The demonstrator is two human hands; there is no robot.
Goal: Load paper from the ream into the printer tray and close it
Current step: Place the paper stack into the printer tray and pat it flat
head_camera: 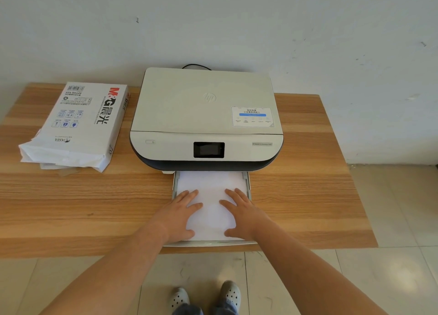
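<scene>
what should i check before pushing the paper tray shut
1. Paper stack lies inside the paper tray: ok, it sits between the side walls.
2. Stack pushed fully in under the printer: cannot tell, its far edge is hidden.
3. Stack squared up: ok, visible edges run parallel to the tray walls.
4. Left hand and right hand clear of the tray: not ok, both lie flat on the paper.
5. Tray closed: not ok, it is pulled out to the edge of the wooden table.
6. Ream out of the way: ok, it lies left of the printer.
</scene>
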